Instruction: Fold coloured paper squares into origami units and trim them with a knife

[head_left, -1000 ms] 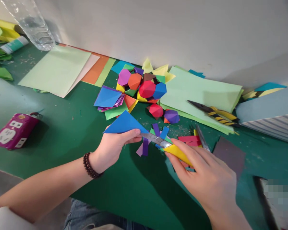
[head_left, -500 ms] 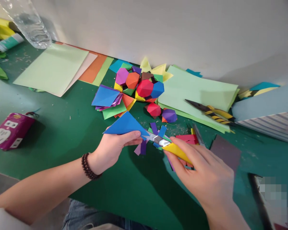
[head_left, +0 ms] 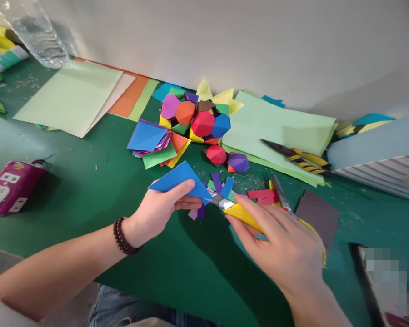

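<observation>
My left hand [head_left: 160,206] pinches a folded blue paper triangle [head_left: 179,180] between thumb and fingers. My right hand [head_left: 279,240] grips a yellow utility knife [head_left: 241,215] with its fingers along the handle. The knife's metal blade [head_left: 220,200] reaches left to the blue paper's lower corner, and its tip is hidden behind the paper or too small to tell. Purple, blue and green paper strips [head_left: 218,184] lie under both hands. Steel scissors [head_left: 281,195] lie beside my right hand, their yellow handle [head_left: 315,234] showing past its far side.
Colourful origami polyhedra [head_left: 194,120] and a fanned paper stack [head_left: 146,141] sit ahead on the green cutting mat [head_left: 71,181]. Pale green paper [head_left: 276,127] carries black-and-yellow pliers [head_left: 293,155]. A magenta power socket box [head_left: 12,187] and plastic bottle [head_left: 30,32] stand left.
The view has shifted slightly, moving everything up and left. My left thumb now sits higher on the blue paper, and the yellow scissors handle has come into view past my right hand.
</observation>
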The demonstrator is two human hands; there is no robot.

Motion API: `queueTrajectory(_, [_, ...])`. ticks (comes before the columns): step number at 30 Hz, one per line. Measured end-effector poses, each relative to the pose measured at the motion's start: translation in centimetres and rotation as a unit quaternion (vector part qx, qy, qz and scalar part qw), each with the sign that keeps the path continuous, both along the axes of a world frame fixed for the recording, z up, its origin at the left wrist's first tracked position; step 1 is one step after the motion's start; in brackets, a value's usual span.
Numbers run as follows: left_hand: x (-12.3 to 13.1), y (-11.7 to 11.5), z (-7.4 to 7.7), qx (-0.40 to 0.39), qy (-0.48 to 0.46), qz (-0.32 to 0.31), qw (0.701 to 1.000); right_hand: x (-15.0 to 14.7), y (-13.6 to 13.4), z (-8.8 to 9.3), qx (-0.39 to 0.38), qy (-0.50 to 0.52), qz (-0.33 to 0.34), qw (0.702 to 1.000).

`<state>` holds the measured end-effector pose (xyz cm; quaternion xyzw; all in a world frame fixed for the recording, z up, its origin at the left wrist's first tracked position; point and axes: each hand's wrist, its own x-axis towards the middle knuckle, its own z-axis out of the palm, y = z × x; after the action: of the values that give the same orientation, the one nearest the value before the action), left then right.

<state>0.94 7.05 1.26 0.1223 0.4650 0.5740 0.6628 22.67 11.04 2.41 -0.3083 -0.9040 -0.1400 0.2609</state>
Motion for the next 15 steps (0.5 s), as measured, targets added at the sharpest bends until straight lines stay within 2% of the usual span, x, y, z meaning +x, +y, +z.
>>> queueTrajectory(5, [-0.3,0.1,-0.1,0.037,0.021,-0.001,0.999,0.5,0.0,0.0,-0.013,0.005,-0.017,1.000])
queueTrajectory(15, [-0.7,0.3,0.3,0.044,0.053,-0.028,0.997,1.0,0.3,0.1,-0.024,0.006,-0.005,1.000])
